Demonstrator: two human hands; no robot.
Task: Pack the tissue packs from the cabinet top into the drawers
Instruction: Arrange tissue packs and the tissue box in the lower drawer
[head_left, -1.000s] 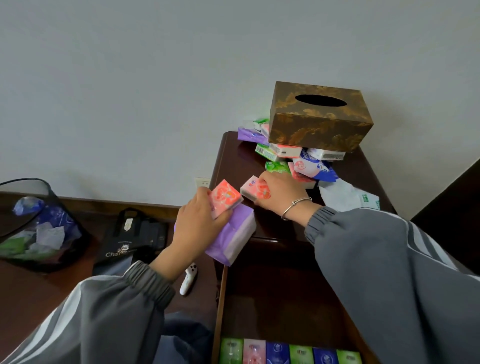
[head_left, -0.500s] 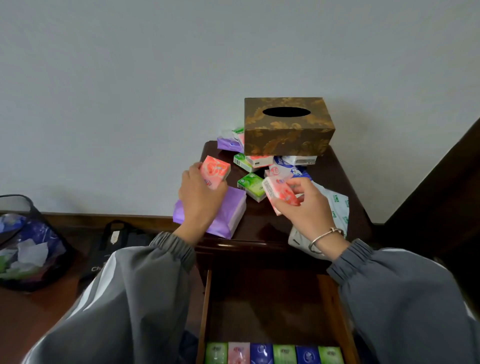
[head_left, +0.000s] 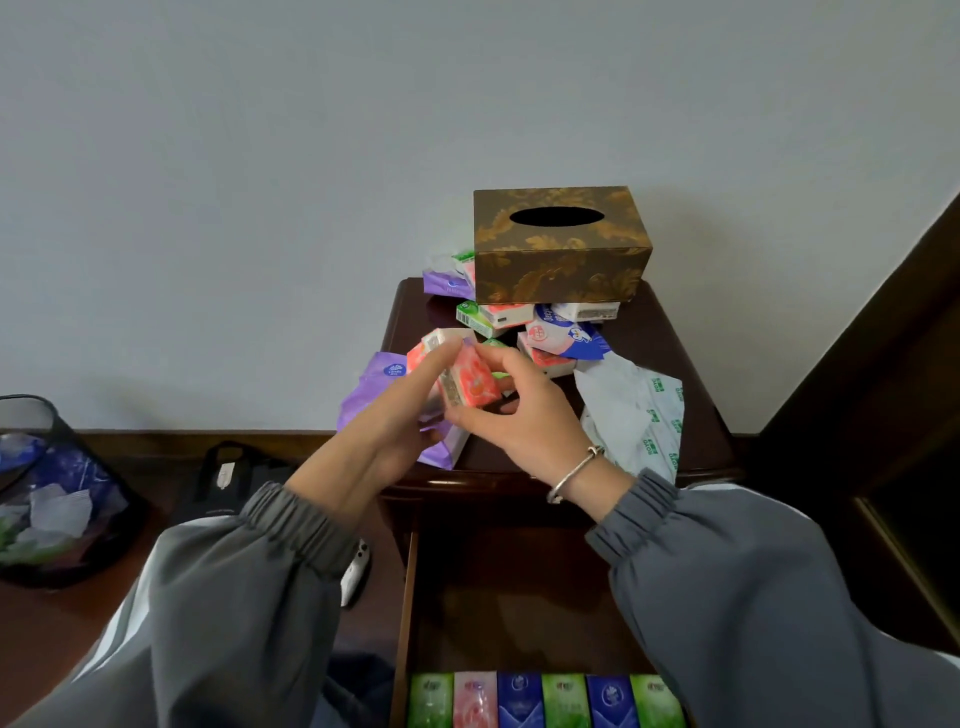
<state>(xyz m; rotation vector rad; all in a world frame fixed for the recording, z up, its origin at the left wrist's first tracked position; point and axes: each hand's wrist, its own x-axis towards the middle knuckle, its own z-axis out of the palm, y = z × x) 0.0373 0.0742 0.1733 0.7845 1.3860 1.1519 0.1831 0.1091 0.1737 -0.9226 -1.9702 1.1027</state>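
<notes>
Above the front left of the dark cabinet top (head_left: 675, 332), my two hands meet, each with a small pink tissue pack. My left hand (head_left: 384, 426) holds one pink pack (head_left: 427, 349) and my right hand (head_left: 524, 423) grips the other pink pack (head_left: 474, 383); the two packs touch side by side. A big purple pack (head_left: 366, 395) lies under them at the cabinet's edge. More small packs (head_left: 519, 323) are piled under and in front of a brown-gold tissue box (head_left: 561, 249). Below, the open drawer (head_left: 511, 587) has a row of packs (head_left: 545, 701) at its front.
A crumpled white-and-green wrapper (head_left: 641, 415) hangs over the cabinet's right front. On the floor to the left stand a black mesh bin (head_left: 57, 499) with scraps, a black bag (head_left: 234, 475) and a white controller (head_left: 356, 571). Dark furniture (head_left: 883, 374) rises on the right.
My right hand lifted a pink pack off the pile and brought it left to the pink pack in my left hand. The view shifted left and down, showing more of the drawer.
</notes>
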